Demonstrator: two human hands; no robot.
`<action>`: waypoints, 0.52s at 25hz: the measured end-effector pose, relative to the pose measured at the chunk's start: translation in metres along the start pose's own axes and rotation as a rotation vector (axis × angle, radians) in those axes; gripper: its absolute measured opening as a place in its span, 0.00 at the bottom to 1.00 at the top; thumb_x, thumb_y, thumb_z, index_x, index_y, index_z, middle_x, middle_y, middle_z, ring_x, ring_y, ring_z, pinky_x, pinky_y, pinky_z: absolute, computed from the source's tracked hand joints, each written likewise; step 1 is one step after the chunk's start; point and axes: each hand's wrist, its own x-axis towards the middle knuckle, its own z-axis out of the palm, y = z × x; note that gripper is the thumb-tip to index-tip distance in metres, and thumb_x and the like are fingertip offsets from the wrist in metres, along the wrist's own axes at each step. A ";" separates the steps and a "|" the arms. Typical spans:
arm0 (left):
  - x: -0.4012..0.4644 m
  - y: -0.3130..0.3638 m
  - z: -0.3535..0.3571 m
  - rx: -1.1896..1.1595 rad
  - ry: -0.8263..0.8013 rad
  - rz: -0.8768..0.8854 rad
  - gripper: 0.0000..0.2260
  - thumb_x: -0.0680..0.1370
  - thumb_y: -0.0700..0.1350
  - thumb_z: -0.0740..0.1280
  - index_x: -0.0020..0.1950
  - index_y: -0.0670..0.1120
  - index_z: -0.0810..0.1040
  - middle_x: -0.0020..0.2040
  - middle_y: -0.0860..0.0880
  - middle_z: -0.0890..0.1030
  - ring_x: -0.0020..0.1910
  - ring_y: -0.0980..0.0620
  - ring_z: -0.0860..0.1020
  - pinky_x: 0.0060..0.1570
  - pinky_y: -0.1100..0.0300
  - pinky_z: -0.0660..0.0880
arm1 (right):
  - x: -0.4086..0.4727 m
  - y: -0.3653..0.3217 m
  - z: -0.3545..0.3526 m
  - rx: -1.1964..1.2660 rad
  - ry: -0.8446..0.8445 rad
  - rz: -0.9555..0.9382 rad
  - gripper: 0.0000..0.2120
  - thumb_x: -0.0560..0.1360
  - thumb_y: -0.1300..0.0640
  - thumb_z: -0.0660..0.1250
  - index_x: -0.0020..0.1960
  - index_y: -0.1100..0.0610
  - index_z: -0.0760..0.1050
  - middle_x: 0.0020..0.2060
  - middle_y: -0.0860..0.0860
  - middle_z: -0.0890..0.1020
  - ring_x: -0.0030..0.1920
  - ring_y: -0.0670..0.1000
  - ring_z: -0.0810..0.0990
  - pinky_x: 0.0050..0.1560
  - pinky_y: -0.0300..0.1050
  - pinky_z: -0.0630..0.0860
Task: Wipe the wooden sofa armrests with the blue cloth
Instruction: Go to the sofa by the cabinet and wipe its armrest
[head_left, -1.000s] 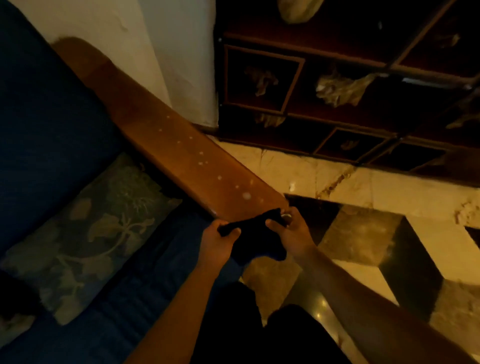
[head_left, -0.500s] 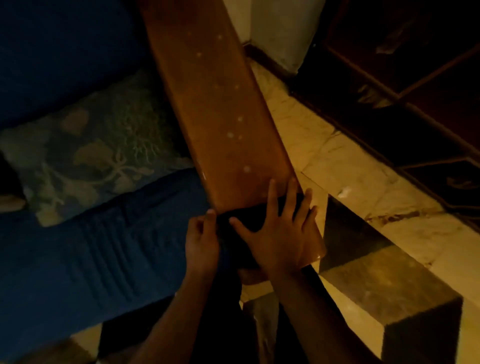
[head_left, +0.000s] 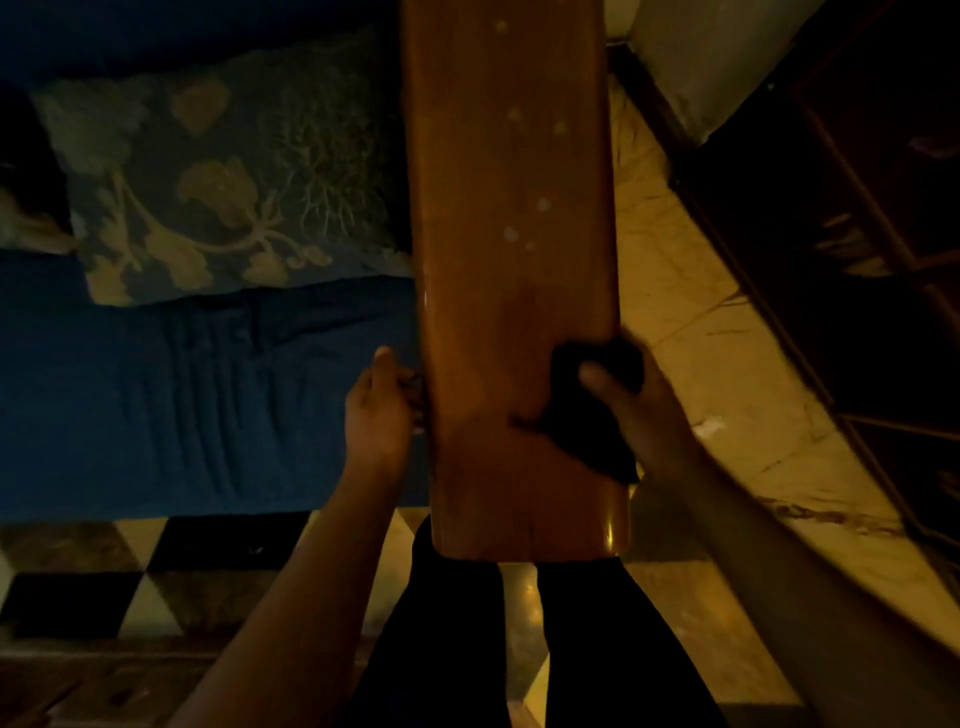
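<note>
Gripping cloth (head_left: 597, 410) bunched in right hand (head_left: 644, 415), on armrest (head_left: 514, 260) right edge. Left hand (head_left: 379, 415) curled on its left edge; exact grip unclear. White spots further up. Cushion (head_left: 218, 176) far left.

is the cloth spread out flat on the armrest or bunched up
Bunched up. The cloth sits as a dark crumpled wad under the right hand, on the armrest near its right edge.

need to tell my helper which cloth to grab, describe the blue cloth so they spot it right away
Find the long wooden armrest beside the blue sofa seat. On its right edge near the front end, the right hand grips the blue cloth, a dark bunched rag, the only loose fabric on the wood.
</note>
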 end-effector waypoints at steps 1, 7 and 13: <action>0.000 -0.004 0.000 -0.012 -0.008 -0.012 0.24 0.86 0.57 0.54 0.51 0.39 0.79 0.42 0.41 0.80 0.39 0.46 0.78 0.41 0.53 0.75 | -0.028 0.027 -0.002 -0.025 0.000 0.051 0.39 0.70 0.50 0.77 0.77 0.44 0.65 0.63 0.39 0.80 0.63 0.36 0.79 0.59 0.37 0.79; 0.008 -0.006 0.003 -0.080 -0.011 -0.042 0.22 0.86 0.56 0.54 0.47 0.42 0.78 0.40 0.40 0.80 0.38 0.44 0.79 0.40 0.51 0.76 | -0.078 0.057 0.017 -0.508 0.050 0.021 0.74 0.50 0.30 0.82 0.82 0.37 0.39 0.78 0.35 0.50 0.75 0.36 0.55 0.71 0.47 0.62; 0.029 -0.002 0.002 -0.105 -0.094 -0.038 0.23 0.87 0.55 0.54 0.47 0.40 0.79 0.39 0.39 0.81 0.38 0.43 0.80 0.45 0.46 0.77 | 0.082 -0.067 0.044 -0.413 0.358 -0.241 0.47 0.59 0.25 0.76 0.71 0.46 0.72 0.61 0.43 0.82 0.59 0.47 0.82 0.56 0.45 0.81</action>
